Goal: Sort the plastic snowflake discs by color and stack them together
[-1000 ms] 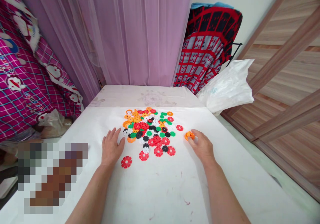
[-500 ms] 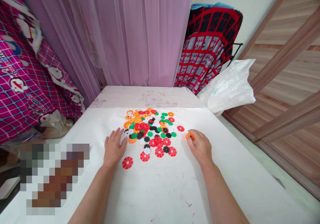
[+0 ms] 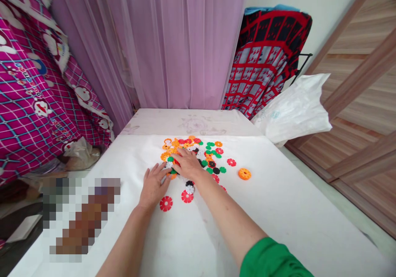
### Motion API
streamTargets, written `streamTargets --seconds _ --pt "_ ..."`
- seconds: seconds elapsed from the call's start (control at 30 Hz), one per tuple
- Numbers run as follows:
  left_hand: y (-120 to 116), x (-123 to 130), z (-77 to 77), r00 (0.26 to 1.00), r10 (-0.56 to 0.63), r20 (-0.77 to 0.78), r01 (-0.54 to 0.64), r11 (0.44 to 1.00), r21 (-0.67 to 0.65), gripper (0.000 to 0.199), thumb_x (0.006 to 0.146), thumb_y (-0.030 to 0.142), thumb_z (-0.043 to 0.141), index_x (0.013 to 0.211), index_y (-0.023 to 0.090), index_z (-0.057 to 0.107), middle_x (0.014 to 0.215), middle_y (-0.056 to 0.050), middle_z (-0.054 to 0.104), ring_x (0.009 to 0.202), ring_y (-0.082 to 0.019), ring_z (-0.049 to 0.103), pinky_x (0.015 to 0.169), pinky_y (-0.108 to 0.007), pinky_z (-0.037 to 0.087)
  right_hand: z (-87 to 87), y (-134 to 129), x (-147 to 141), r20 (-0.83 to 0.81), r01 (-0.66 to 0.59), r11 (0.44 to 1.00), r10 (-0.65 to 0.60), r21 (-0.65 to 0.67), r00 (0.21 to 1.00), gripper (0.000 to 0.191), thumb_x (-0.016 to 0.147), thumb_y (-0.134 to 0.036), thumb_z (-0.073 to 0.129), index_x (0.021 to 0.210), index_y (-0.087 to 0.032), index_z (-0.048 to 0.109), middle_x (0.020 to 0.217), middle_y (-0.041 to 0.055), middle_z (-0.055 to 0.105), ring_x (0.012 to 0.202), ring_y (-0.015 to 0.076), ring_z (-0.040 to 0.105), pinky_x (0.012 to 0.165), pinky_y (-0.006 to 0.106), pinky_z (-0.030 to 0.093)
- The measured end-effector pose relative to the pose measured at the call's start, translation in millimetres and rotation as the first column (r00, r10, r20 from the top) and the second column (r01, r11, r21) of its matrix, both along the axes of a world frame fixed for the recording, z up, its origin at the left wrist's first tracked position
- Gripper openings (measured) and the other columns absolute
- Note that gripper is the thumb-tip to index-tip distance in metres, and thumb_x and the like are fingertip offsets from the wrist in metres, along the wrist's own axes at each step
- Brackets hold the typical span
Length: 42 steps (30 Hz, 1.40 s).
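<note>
A heap of notched plastic snowflake discs in orange, red, green, black and white [image 3: 170, 145] lies on the white-covered table [image 3: 278, 211]. My right hand [image 3: 187, 164] reaches into the heap from the right, fingers stretched over the discs. Whether its fingertips touch a disc cannot be made out. At the heap's left edge my left hand [image 3: 154, 186] is open, fingers spread, close to a white disc. An orange disc stack [image 3: 244, 174] sits by itself to the right. A single red disc [image 3: 166, 203] lies nearest to me, beside my left hand. My right forearm hides part of the heap.
A white plastic bag [image 3: 293, 110] stands at the table's right edge. Purple curtains [image 3: 185, 46] hang behind the table. On the left are a pink checked cloth [image 3: 71, 104] and a pixelated patch over the table.
My right hand has let go of the orange discs on the right and moved left over the heap. My left hand stays beside the heap. The view has shifted slightly.
</note>
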<state>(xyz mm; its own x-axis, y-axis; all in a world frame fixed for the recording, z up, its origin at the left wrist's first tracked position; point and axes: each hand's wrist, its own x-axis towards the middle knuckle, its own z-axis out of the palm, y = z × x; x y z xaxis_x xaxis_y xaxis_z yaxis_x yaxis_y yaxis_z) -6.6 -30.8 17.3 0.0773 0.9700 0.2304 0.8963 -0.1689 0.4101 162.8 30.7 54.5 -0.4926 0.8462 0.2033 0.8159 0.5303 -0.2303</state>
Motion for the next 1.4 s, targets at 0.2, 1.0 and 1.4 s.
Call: streamTargets --seconds 0.2,1.0,1.4 --pt "-1 4 4.4 0.999 0.045 -0.018 -0.046 0.999 -0.008 0.028 0.087 0.033 0.053 0.109 0.034 0.071 0.139 -0.001 0.059 0.136 -0.029 0.044 0.114 -0.059 0.026 -19.2 -15 17 0.027 0.053 0.997 -0.052 -0.047 0.998 0.046 0.097 -0.041 0.043 0.139 -0.024 0.051 0.15 0.0097 0.044 0.138 0.026 0.037 0.11 0.047 0.032" --pt "-5 4 4.9 0.989 -0.146 -0.026 0.146 0.989 -0.009 0.022 0.084 0.033 0.057 0.098 0.035 0.074 0.144 -0.002 0.054 0.142 -0.032 0.036 0.114 -0.061 0.022 -21.8 -63 50 -0.17 0.209 0.97 -0.188 0.122 0.968 0.021 0.083 -0.028 0.064 0.104 -0.023 0.066 0.113 0.0068 0.069 0.116 0.0262 0.053 0.1 0.042 0.036" --pt "-2 2 -3.5 0.996 -0.075 -0.037 0.076 0.997 0.016 0.043 0.084 0.042 0.058 0.125 0.028 0.063 0.146 -0.008 0.051 0.141 -0.033 0.037 0.115 -0.061 0.024 -25.5 -55 43 -0.393 0.205 0.962 -0.121 0.179 0.912 0.028 0.077 -0.02 0.059 0.105 -0.022 0.061 0.104 0.0071 0.068 0.101 0.0239 0.06 0.094 0.04 0.043"
